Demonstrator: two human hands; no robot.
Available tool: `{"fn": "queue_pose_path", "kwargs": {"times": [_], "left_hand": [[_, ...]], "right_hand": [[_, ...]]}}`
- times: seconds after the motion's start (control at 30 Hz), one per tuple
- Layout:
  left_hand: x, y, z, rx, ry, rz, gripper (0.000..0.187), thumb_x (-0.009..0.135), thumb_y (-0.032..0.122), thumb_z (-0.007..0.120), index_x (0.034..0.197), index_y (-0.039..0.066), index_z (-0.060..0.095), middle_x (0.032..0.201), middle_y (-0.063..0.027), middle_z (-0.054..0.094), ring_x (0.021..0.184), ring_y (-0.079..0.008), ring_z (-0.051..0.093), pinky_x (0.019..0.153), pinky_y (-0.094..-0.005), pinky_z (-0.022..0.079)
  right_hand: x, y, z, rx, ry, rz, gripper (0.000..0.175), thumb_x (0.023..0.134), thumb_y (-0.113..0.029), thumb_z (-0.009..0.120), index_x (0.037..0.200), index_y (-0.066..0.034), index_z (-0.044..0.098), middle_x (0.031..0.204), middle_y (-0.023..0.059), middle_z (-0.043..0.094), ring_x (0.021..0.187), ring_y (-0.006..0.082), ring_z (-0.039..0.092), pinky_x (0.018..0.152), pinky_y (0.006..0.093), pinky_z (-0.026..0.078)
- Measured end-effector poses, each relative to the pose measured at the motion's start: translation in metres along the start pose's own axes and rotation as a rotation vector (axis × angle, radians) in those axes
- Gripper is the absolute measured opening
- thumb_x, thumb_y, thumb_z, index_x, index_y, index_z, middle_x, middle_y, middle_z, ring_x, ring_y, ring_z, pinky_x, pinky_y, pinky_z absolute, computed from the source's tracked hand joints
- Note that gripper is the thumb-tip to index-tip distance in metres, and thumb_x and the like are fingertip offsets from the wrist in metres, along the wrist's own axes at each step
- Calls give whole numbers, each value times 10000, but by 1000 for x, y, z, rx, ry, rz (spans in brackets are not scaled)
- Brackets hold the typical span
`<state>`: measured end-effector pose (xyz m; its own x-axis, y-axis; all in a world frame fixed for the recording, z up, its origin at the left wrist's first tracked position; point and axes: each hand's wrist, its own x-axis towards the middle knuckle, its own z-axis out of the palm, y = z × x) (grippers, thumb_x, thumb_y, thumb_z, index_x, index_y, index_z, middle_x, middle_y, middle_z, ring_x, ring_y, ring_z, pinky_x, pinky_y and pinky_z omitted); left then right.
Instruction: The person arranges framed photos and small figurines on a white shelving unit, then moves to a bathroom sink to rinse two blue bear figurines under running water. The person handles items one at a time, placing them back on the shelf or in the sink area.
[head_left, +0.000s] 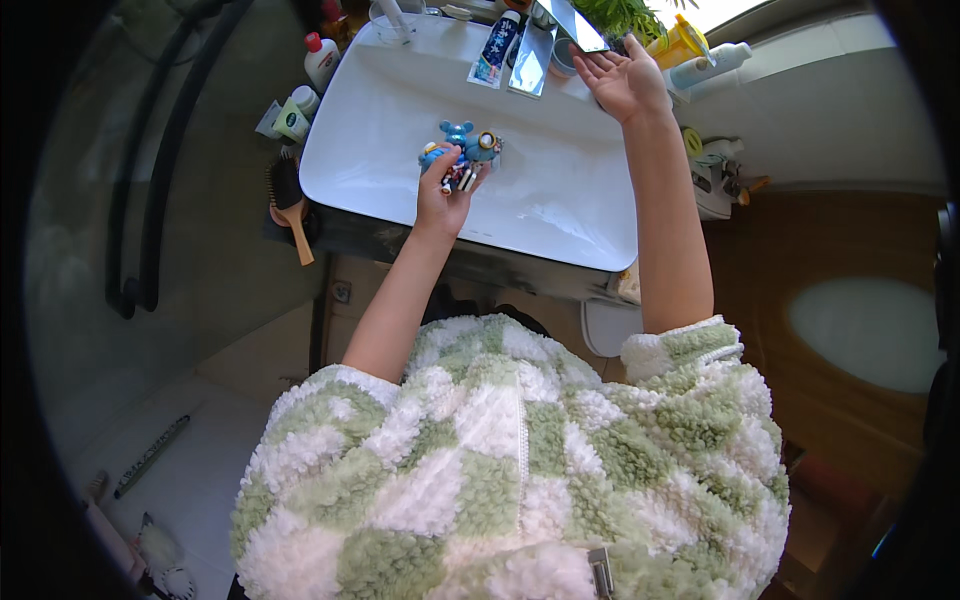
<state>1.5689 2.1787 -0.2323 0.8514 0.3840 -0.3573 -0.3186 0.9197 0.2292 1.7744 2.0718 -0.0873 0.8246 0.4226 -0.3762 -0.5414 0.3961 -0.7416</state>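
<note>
My left hand (442, 206) is over the front part of a white washbasin (360, 127), its fingers closed around a bunch of small blue toy figures (480, 148). One has a round-eared bear head, and gold and white parts show lower down. Fingers and thumb hide some of the bunch. Palm up and fingers apart, my right hand (628, 84) is at the basin's back right corner, holding nothing. Its fingertips are by the flat chrome lever of a faucet (574, 26); whether they touch it, I cannot tell. The flat chrome spout (532, 64) points into the basin.
A toothpaste tube (495, 49) and a clear cup (393, 26) stand along the back rim. Bottles and tubes (291, 120) and a wooden hairbrush (289, 199) lie left of the basin. On the right are a yellow container (681, 43) and a white bottle (709, 65).
</note>
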Motion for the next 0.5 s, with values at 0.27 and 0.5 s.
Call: {"fn": "queue_pose_path", "kwargs": {"times": [0.27,0.5], "left_hand": [[33,-6,-6,92,35,13,137,818,80,628,903,130,532,998,-75,590,1024,-257,591,910,-476,484],[51,-20,-3,161,88,104,216,785,35,664,934,92,519,924,-55,552,846,-180,599,732,-302,520]], "right_hand": [[-39,114,-60,-684,6,-127,293,926,-209,526,1146,-19,562,1123,92,609,1077,207,544,952,359,391],[-12,150,-58,-785,-166,-281,347,878,-136,619,1193,-4,558,1125,85,593,1019,154,555,887,274,427]]}}
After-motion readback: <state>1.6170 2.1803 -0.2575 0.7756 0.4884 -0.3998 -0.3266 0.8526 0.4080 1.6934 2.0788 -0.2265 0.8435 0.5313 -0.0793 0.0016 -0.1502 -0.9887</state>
